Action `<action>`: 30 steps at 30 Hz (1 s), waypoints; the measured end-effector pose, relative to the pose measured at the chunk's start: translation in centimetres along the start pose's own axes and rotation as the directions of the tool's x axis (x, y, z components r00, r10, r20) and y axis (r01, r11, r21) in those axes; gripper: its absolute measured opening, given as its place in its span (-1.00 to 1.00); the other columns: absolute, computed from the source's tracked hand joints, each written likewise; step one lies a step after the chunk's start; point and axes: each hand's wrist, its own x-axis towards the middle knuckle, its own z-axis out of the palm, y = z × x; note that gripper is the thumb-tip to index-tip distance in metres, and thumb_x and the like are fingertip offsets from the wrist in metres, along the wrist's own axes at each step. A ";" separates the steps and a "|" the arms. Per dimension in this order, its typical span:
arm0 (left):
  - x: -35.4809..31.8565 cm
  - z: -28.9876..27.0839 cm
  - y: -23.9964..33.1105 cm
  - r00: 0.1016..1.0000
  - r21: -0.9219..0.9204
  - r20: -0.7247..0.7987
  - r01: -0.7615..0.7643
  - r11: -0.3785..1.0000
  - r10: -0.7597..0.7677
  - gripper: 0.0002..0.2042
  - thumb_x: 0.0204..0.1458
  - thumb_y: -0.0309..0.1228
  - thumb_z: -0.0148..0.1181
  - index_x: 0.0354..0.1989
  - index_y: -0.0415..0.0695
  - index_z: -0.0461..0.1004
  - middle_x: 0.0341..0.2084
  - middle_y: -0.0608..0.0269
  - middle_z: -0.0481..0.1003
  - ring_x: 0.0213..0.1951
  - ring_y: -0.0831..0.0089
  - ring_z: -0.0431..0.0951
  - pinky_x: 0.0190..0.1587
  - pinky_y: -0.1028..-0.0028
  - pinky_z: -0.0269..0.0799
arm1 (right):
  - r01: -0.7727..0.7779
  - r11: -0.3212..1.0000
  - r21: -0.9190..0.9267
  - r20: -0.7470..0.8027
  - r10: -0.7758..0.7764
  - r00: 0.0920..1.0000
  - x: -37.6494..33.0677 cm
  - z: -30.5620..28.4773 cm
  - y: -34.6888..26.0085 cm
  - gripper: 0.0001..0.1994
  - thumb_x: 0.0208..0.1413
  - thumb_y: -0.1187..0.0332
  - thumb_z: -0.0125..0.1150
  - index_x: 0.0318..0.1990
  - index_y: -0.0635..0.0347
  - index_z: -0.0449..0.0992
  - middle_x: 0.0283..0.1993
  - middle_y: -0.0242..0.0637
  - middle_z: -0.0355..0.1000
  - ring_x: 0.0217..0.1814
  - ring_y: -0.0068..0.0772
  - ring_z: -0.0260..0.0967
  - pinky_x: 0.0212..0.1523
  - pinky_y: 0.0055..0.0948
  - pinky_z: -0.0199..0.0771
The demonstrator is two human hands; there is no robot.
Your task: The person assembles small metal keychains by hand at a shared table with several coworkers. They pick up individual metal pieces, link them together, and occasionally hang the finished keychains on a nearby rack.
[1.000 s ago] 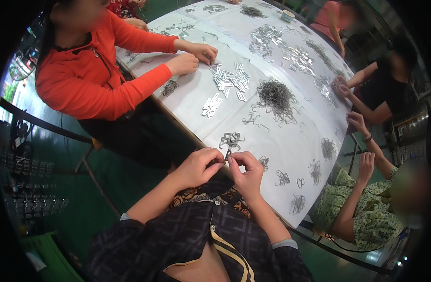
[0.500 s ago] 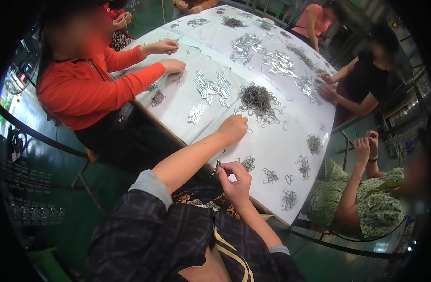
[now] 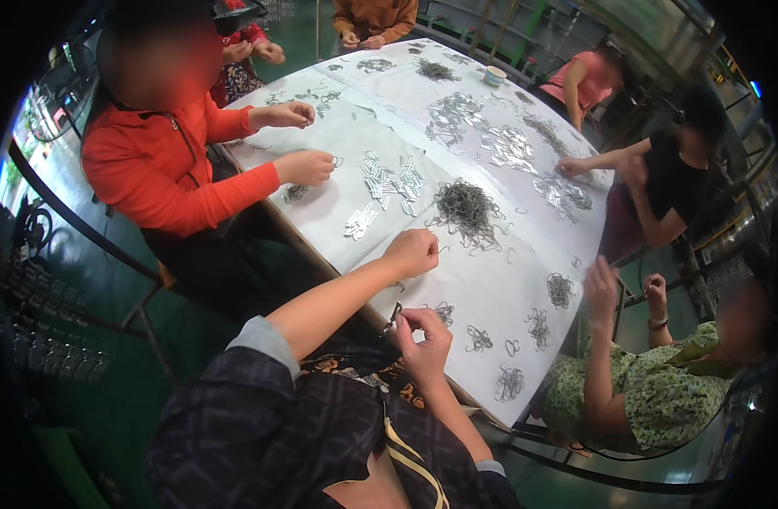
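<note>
My left hand (image 3: 412, 253) is closed in a pinch over the white-covered table, just short of a large heap of dark wire hooks (image 3: 467, 210). A thin, curved wire hook (image 3: 442, 249) pokes out at its fingertips. Nearer to me, at the table's edge, my right hand (image 3: 424, 339) pinches a small dark metal piece (image 3: 393, 317) between thumb and forefinger; its exact kind is too small to tell. Flat silvery metal strips (image 3: 392, 181) lie beyond my left hand, with a smaller bunch of strips (image 3: 359, 222) closer in.
Small piles of wire hooks (image 3: 510, 383) dot the table (image 3: 423, 373) on the right. More strips (image 3: 509, 148) lie farther back near a round tub (image 3: 494, 76). Co-workers surround the table, one in a red jacket (image 3: 164, 170) at left, one in green-patterned clothes (image 3: 652, 382) at right.
The view has shifted slightly. Both my hands keep their pinches, the left still beside the heap. The co-worker in green at right has moved their hands apart.
</note>
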 end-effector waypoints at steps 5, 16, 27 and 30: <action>-5.8 -8.3 3.9 0.909 -0.498 0.167 0.412 0.763 -0.382 -0.88 -0.05 -0.45 0.25 -0.43 -0.24 0.49 -0.56 0.34 0.48 -0.47 0.63 0.42 -0.37 0.57 0.35 | -0.019 1.000 -0.001 0.015 0.019 1.000 0.1 0.7 0.6 -0.95 -0.01 0.59 0.27 -0.37 0.33 0.56 -0.47 -0.25 0.48 -0.51 -0.52 0.40 -0.43 -0.56 0.38; -14.7 -12.9 6.1 0.935 -0.399 -0.199 0.196 0.896 -0.294 -0.92 -0.04 -0.53 0.23 -0.42 -0.27 0.48 -0.52 0.28 0.45 -0.50 0.60 0.46 -0.42 0.58 0.37 | 0.047 0.999 -0.020 0.136 -0.044 0.990 1.7 4.0 0.4 -0.96 -0.03 0.57 0.29 -0.38 0.31 0.57 -0.50 -0.23 0.46 -0.53 -0.48 0.39 -0.46 -0.52 0.36; -15.3 -13.7 5.8 0.897 -0.456 -0.339 0.107 0.884 -0.284 -0.94 0.09 -0.56 0.08 -0.28 -0.25 0.40 -0.41 0.24 0.53 -0.31 0.52 0.54 -0.19 0.51 0.43 | 0.251 0.968 -0.013 0.234 -0.241 0.942 3.2 6.6 0.1 -0.89 -0.05 0.54 0.30 -0.31 0.28 0.57 -0.46 -0.24 0.45 -0.47 -0.34 0.42 -0.42 -0.45 0.40; -15.5 -15.5 5.5 0.900 -0.403 -0.365 0.080 0.912 -0.240 -0.94 0.13 -0.56 0.05 -0.25 -0.25 0.38 -0.39 0.20 0.55 -0.25 0.49 0.56 -0.14 0.49 0.44 | 0.272 0.958 -0.092 0.245 -0.243 0.939 3.8 7.3 2.1 -0.79 -0.03 0.48 0.29 -0.20 0.27 0.55 -0.29 -0.16 0.46 -0.24 -0.21 0.43 -0.24 -0.35 0.41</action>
